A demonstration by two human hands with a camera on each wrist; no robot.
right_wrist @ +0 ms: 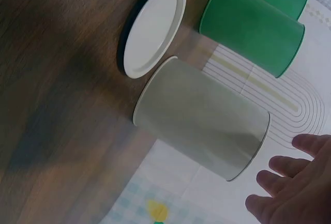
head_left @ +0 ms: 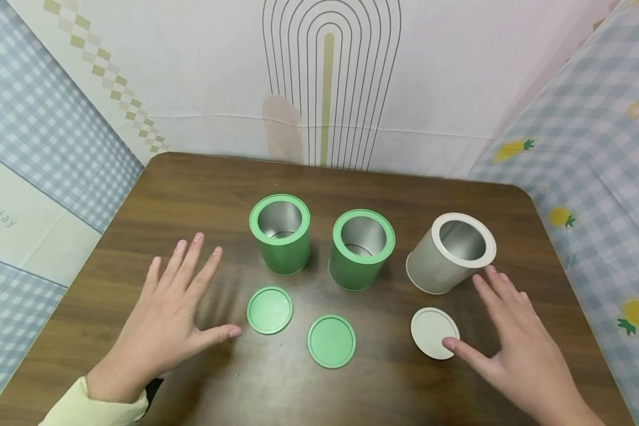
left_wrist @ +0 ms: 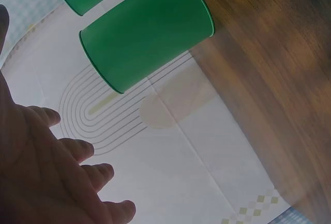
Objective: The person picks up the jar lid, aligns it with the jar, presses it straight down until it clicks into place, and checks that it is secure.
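Note:
Three uncovered tins stand in a row: a green tin (head_left: 284,251) on the left, another green tin (head_left: 354,269) in the middle, and a white tin (head_left: 431,263) on the right. In front of them lie a green lid (head_left: 270,310), a second green lid (head_left: 331,341) and a white lid (head_left: 431,331). My left hand (head_left: 170,313), fingers spread, hovers left of the green tins and holds nothing. The right hand (head_left: 522,349) spreads its fingers beside the white tin, thumb overlapping the white lid in the head view; the right wrist view shows its fingers (right_wrist: 287,166) apart from the tin.
The tins and lids are on a brown wooden table (head_left: 202,183) with rounded corners. A patterned white cloth (head_left: 207,71) hangs behind it, and checked cloths (head_left: 580,177) hang at both sides.

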